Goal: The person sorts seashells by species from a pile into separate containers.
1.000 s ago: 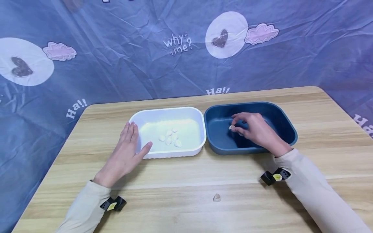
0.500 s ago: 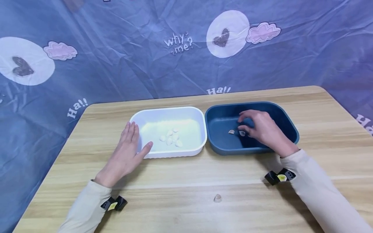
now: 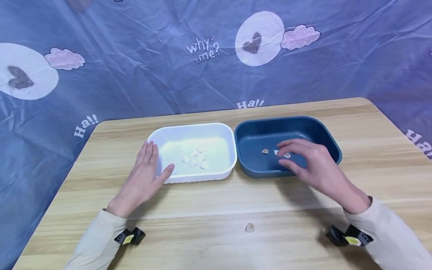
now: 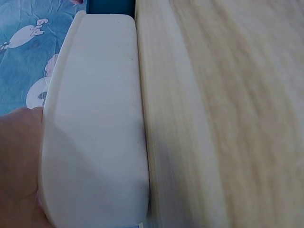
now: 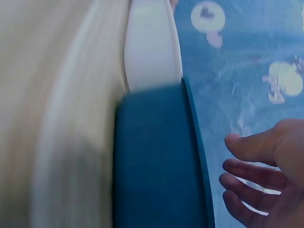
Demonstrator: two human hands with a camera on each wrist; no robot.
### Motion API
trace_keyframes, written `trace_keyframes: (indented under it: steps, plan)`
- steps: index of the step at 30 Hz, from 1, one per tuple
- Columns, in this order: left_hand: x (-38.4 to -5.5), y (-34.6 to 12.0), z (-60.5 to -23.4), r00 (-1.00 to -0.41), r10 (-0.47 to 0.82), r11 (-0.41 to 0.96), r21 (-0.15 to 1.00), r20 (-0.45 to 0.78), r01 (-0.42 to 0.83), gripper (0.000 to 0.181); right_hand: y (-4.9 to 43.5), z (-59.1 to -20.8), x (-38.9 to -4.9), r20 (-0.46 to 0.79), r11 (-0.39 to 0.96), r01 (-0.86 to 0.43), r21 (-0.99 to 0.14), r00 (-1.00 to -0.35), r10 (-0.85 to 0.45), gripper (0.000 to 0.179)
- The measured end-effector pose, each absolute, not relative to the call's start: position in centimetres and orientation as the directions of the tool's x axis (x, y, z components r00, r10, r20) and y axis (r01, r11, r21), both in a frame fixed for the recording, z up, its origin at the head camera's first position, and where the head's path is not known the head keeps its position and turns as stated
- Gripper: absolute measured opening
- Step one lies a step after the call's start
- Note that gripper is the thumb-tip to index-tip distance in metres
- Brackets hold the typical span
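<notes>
My left hand [image 3: 141,182] rests at the left end of a white tray [image 3: 192,177], its straight fingers along the rim and its thumb over the front corner. Several small pale shell-like pieces [image 3: 194,157] lie grouped on that tray's floor. Over the front right of a dark blue tray [image 3: 266,173] hovers my right hand [image 3: 314,165], fingers spread and gently bent with nothing between them. Below its fingertips, three small pieces lie in the blue tray, a brownish one [image 3: 265,151] farthest left. The right wrist view shows the thumb and fingers apart, beside the blue tray's wall [image 5: 159,156].
Another small brownish shell-like piece [image 3: 249,227] lies on the wooden table [image 3: 202,210] in front of the trays. The two trays stand side by side, ends nearly touching. A printed blue cloth [image 3: 152,75] hangs behind the table.
My right hand has let go of a small piece, which now lies in the blue tray. That hand has then drawn back toward the front right. The left hand has stayed put.
</notes>
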State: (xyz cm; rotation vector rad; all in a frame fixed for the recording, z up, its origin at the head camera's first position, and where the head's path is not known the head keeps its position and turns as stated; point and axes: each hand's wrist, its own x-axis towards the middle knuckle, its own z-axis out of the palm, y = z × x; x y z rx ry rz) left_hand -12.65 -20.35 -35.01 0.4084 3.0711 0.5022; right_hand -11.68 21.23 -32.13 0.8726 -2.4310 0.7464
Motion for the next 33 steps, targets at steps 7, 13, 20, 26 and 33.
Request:
trace_keyframes:
  steps: [7, 13, 20, 26, 33]
  plan:
    - [-12.7, -20.5, -35.0, -0.967, 0.252, 0.916, 0.313, 0.038, 0.252, 0.089, 19.0, -33.5, -9.0, 0.605, 0.484, -0.799, -0.356, -0.592, -0.532, 0.012]
    - [-12.6, -20.5, -34.9, -0.968, 0.249, 0.915, 0.319, 0.035, 0.247, 0.089, 17.7, -34.2, -7.3, 0.512, 0.478, -0.785, -0.394, -0.619, -0.595, 0.011]
    - [-12.6, -20.4, -34.8, -0.968, 0.247, 0.916, 0.320, 0.031, 0.244, 0.089, 16.9, -35.3, -6.7, 0.475, 0.440, -0.804, -0.401, -0.593, -0.650, 0.025]
    - [-12.5, -20.4, -34.8, -0.967, 0.253, 0.914, 0.322, 0.030, 0.249, 0.088, 16.3, -36.7, -6.2, 0.431, 0.304, -0.862, -0.405, -0.473, -0.769, 0.027]
    - [-12.5, -20.3, -34.8, -0.967, 0.251, 0.914, 0.321, 0.033, 0.249, 0.088, 15.9, -37.2, -5.7, 0.362, 0.283, -0.884, -0.373, -0.420, -0.832, 0.029]
